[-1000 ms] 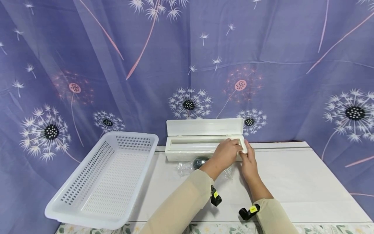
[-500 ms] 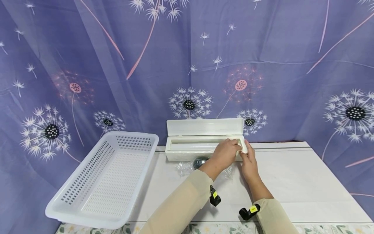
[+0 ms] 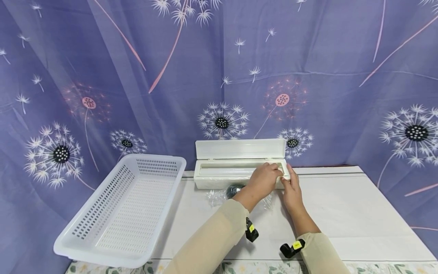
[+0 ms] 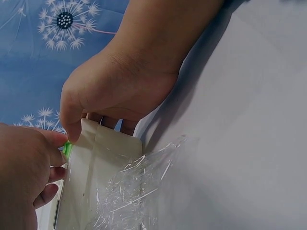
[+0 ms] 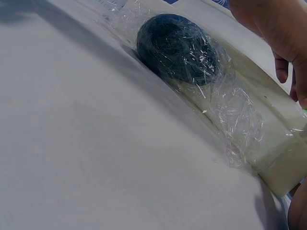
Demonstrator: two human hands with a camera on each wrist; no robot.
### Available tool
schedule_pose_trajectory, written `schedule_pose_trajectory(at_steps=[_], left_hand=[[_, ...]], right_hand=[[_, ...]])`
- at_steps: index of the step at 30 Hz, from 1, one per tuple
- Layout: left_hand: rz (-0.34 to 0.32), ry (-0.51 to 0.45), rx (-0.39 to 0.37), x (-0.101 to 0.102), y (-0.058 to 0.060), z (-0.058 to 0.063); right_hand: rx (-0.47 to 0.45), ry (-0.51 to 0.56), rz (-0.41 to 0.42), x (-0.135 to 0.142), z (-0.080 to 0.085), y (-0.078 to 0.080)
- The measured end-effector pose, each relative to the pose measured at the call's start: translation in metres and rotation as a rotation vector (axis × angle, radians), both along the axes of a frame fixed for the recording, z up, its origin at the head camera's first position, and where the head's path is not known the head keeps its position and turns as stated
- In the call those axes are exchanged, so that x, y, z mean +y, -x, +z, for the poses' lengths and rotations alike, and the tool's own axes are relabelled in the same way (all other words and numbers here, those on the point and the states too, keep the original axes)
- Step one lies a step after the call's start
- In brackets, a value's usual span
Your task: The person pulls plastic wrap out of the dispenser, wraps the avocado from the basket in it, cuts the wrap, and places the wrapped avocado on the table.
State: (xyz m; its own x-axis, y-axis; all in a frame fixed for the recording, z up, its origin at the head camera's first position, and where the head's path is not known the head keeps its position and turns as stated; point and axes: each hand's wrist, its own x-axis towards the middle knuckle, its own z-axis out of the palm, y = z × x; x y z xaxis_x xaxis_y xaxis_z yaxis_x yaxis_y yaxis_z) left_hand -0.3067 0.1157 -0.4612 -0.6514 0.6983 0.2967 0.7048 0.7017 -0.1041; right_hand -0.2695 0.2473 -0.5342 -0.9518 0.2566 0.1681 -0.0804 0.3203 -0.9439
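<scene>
A long white cling film dispenser [image 3: 212, 182] stands at the back of the table with its lid [image 3: 239, 148] raised. Inside lies a roll of film [image 3: 222, 171]. My left hand [image 3: 262, 178] is at the dispenser's right end, fingers pinching a small green slider [image 4: 67, 149] on its edge. My right hand [image 3: 292, 192] grips that same end, thumb in front close to the slider, other fingers partly hidden behind. Clear cling film [image 5: 235, 110] hangs down the front, wrapped over a dark round object [image 5: 177, 50], whose kind is unclear.
A white perforated plastic basket [image 3: 150, 243] sits on the left of the table. A white cloth [image 3: 356, 213] covers the tabletop, with a floral strip [image 3: 376, 267] along the front edge. Behind hangs a purple dandelion-print curtain [image 3: 184, 110].
</scene>
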Motion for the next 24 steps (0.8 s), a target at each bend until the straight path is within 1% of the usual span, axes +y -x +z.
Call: schedule_pose_trajectory(at_steps=[10,19,24], left_hand=[[0.01,-0.015,0.012,-0.002,0.0007,-0.0034],[-0.004,-0.015,0.018,-0.0031,0.0003,-0.0017],[-0.003,-0.016,0.024,-0.0036,0.0006,-0.0034]], right_hand=[[-0.013,-0.016,-0.004,0.0006,0.0004,-0.0006],[-0.004,-0.002,0.008,0.0022,-0.0002,-0.0004],[-0.007,-0.005,0.008,0.0017,0.0,-0.0006]])
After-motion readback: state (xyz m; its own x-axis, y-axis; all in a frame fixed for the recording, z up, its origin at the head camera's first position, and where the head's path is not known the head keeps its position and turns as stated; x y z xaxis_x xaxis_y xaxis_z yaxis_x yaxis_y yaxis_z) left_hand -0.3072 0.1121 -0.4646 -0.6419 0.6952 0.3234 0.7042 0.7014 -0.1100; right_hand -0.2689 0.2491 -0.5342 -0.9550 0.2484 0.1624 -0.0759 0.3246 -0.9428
